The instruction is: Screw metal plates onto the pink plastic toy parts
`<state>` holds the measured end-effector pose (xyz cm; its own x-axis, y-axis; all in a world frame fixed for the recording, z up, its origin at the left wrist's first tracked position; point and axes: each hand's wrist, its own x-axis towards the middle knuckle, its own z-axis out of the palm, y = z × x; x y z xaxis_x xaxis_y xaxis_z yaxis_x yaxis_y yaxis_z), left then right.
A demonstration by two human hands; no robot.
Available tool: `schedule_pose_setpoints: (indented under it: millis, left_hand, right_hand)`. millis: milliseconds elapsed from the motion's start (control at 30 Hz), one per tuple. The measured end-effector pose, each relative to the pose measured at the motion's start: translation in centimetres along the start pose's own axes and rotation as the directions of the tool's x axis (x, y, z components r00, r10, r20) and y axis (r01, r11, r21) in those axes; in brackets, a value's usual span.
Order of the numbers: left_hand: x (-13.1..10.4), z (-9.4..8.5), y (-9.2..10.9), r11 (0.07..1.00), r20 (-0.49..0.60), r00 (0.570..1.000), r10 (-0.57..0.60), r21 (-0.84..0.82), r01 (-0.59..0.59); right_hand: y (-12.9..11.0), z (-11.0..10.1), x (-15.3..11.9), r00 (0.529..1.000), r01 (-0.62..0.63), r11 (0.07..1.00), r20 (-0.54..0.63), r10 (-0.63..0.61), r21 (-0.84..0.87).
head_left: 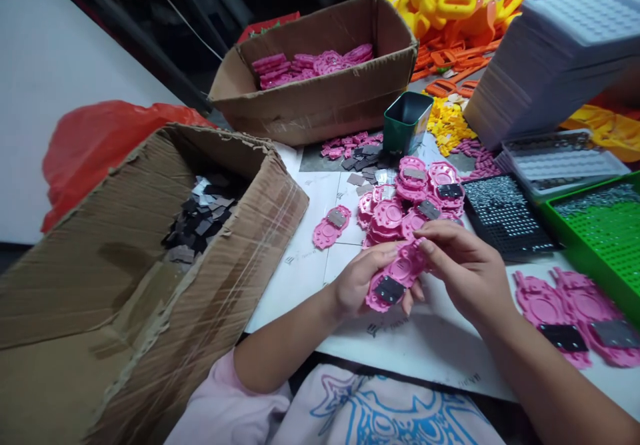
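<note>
Both hands hold one pink plastic part (397,275) with a small dark grey plate set in its lower end, just above the white table (310,265). My left hand (357,281) grips it from below and the left. My right hand (463,268) pinches its upper end with fingertips. Just beyond lies a pile of similar pink parts (410,198) with grey plates, and one lone pink part (330,226) to the left.
A torn cardboard box of grey plates (200,218) stands at left. A farther box of pink parts (313,65), a green cup (406,121), stacked grey trays (555,58), a black tray (503,213), a green tray (600,228) and finished pink parts (575,315) surround the work spot.
</note>
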<state>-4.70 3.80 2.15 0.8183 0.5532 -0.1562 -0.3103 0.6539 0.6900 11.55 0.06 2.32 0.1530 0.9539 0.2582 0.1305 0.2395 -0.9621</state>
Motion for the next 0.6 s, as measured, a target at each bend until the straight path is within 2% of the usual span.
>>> schedule_pose_setpoints:
  millis: [167, 267, 433, 600]
  left_hand:
    - [0.1, 0.1, 0.2, 0.999, -0.014, 0.999, -0.032, 0.019, 0.032]
    - [0.0, 0.3, 0.4, 0.998, -0.047, 0.997, -0.057, 0.035, 0.059]
    - [-0.4, 0.7, 0.8, 0.982, -0.122, 0.989, -0.088, 0.154, 0.106]
    - [-0.8, 0.8, 0.8, 0.956, -0.09, 0.994, -0.062, 0.282, 0.085]
  right_hand:
    - [0.5, 0.1, -0.1, 0.986, -0.161, 0.975, -0.014, 0.165, 0.15]
    - [0.3, -0.1, 0.0, 0.984, -0.179, 0.976, 0.031, 0.177, 0.127]
    - [0.1, -0.7, -0.1, 0.991, -0.072, 0.997, 0.113, 0.072, 0.0]
    - [0.5, -1.2, 0.0, 0.974, 0.12, 0.983, 0.209, -0.09, -0.137]
